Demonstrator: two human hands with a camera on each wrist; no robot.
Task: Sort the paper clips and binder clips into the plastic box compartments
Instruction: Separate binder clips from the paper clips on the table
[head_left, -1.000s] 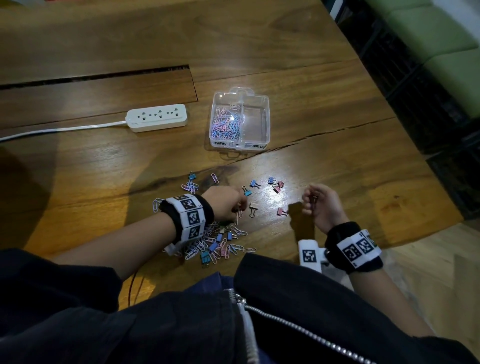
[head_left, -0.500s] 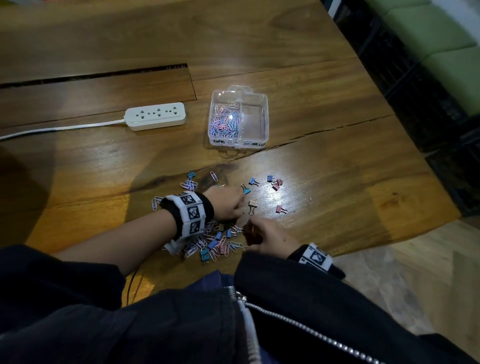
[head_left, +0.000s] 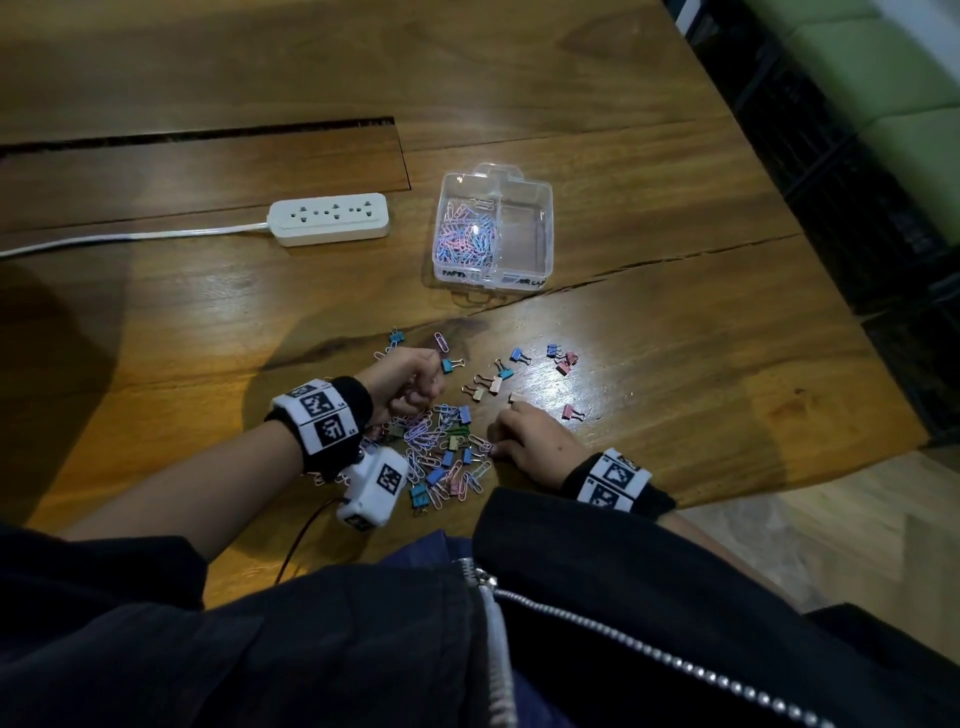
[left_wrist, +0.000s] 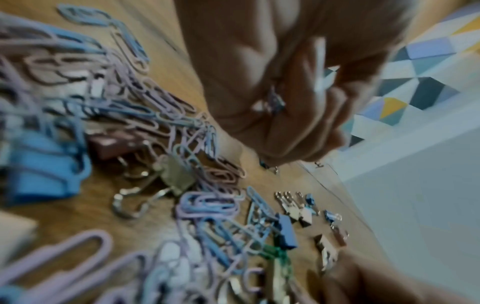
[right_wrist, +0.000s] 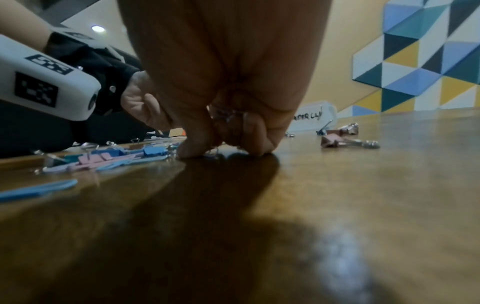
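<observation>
On the wooden surface (head_left: 649, 322), the plastic box (head_left: 496, 231) is sitting at twelve o'clock from the clip pile (head_left: 441, 452). At nine o'clock of the pile the left hand (head_left: 408, 382) is curling its fingers around paper clips; at three o'clock the right hand (head_left: 530, 441) is gripping binder clips, fingertips down.

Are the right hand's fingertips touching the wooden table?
Touching. The right wrist view shows the right hand with curled fingertips planted on the wooden table, no gap beneath.
</observation>
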